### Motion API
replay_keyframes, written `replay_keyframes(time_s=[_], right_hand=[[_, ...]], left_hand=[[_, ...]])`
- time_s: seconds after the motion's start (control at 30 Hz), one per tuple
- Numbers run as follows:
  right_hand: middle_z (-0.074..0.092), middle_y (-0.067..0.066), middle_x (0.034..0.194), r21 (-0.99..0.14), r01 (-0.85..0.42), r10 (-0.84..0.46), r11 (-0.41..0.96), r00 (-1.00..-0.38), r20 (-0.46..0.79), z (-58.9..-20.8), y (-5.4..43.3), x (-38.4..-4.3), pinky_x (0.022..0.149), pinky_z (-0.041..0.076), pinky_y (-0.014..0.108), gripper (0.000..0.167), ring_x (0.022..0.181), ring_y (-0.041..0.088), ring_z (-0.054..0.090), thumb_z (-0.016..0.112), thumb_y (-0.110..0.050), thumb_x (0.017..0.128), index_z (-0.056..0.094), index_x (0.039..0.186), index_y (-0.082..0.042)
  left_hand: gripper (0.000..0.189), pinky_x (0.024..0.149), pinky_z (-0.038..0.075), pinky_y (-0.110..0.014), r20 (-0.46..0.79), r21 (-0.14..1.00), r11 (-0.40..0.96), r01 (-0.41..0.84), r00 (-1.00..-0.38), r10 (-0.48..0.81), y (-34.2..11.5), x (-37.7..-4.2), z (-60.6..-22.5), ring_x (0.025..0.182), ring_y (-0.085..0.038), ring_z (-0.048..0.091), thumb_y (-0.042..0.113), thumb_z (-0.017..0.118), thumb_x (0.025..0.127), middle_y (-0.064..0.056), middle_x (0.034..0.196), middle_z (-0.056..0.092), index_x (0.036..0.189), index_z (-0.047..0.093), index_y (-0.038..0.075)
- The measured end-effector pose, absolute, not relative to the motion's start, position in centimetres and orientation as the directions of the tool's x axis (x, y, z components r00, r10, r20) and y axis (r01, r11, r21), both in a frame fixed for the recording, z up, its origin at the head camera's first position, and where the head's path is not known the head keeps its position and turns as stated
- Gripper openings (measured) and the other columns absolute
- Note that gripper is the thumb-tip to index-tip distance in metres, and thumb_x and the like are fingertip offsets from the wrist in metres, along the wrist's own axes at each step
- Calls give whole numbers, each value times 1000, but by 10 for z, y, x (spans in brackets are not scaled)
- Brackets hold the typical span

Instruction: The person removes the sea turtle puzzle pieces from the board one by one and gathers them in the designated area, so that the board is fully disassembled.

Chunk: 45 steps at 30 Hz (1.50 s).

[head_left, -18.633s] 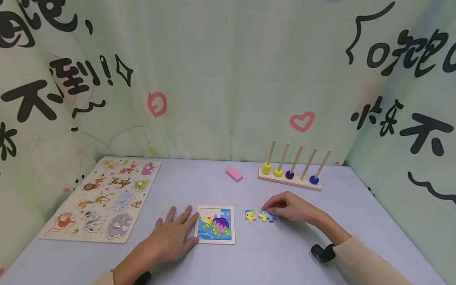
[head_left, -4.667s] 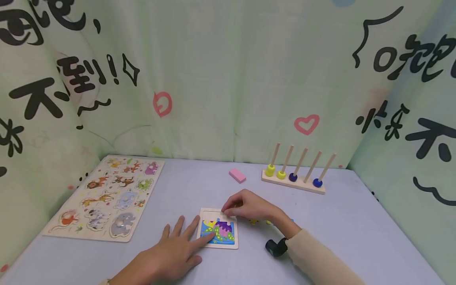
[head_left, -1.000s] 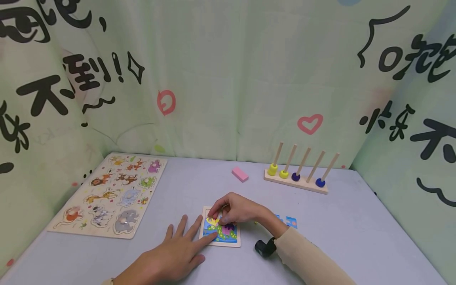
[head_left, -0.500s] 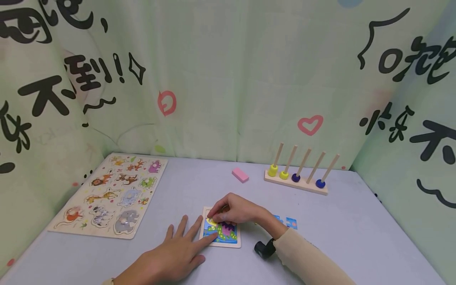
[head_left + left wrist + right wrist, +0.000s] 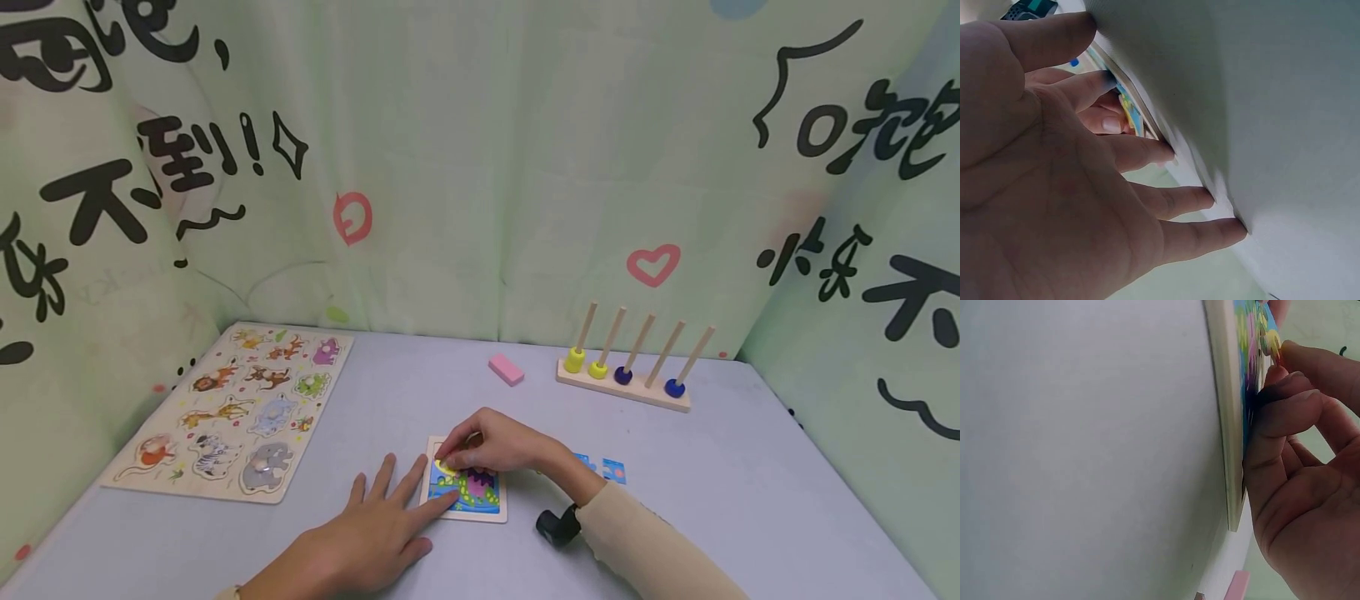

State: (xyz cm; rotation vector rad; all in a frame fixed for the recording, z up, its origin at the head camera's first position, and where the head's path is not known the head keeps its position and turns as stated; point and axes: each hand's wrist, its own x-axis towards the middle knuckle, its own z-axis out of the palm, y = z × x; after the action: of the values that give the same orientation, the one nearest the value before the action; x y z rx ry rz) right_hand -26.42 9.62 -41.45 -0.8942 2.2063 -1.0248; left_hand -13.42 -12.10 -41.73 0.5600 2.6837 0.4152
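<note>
A small wooden jigsaw puzzle (image 5: 480,517) lies flat between my hands, with a purple and green picture in its lower part. My left hand (image 5: 371,525) is spread flat beside it. Its index finger reaches onto the picture, and the other fingertips touch the table and the frame's left edge, as the left wrist view also shows. Over the puzzle's upper left, my right hand (image 5: 495,442) pinches a yellow puzzle piece (image 5: 1272,344) between thumb and index finger. The piece stands tilted against the board in the right wrist view. My right hand hides the puzzle's upper right.
Loose blue puzzle pieces (image 5: 613,471) lie right of the puzzle, partly behind my right wrist. A pink block (image 5: 506,369) and a peg stand (image 5: 622,387) with yellow and blue beads are farther back. A large animal puzzle board (image 5: 225,417) lies at the left.
Earlier my right hand was at the loose pieces, then at the puzzle's upper right. Over the last second it stays at the upper left, thumb drawing nearer the index finger. My left hand keeps still.
</note>
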Motion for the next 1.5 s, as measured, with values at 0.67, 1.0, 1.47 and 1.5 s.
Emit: replay_keyframes(time_s=[0.67, 1.0, 1.47, 1.5], right_hand=[[80, 5, 111, -821, -309, -741, 479, -645, -189, -417, 97, -266, 77, 50, 19, 17, 90, 10, 63, 70, -16, 103, 81, 115, -11], [76, 3, 99, -838, -266, -723, 476, -660, -202, -415, 107, -267, 66, 48, 19, 18, 72, 12, 56, 70, -16, 103, 81, 116, -10], [77, 5, 104, -818, -243, -666, 522, -714, -213, -409, 150, -263, 54, 37, 19, 18, 63, 12, 48, 71, -19, 102, 81, 116, -11], [77, 5, 105, -816, -242, -662, 525, -718, -213, -408, 153, -263, 54, 37, 19, 19, 63, 11, 48, 72, -19, 102, 81, 116, -11]], left_hand=[[57, 118, 19, -85, -286, 361, 875, 322, -855, 433, -121, -134, -416, 161, -58, 10, 42, 62, 106, -14, 179, 18, 159, 43, 47], [57, 118, 18, -85, -307, 358, 883, 305, -854, 420, -120, -135, -417, 161, -58, 9, 43, 62, 106, -14, 179, 19, 159, 42, 49], [58, 120, 18, -83, -296, 362, 884, 297, -862, 411, -119, -133, -416, 162, -57, 10, 42, 63, 105, -13, 179, 19, 159, 43, 48], [58, 120, 18, -83, -291, 363, 882, 301, -862, 414, -119, -133, -416, 162, -57, 10, 42, 63, 105, -13, 179, 19, 159, 43, 47]])
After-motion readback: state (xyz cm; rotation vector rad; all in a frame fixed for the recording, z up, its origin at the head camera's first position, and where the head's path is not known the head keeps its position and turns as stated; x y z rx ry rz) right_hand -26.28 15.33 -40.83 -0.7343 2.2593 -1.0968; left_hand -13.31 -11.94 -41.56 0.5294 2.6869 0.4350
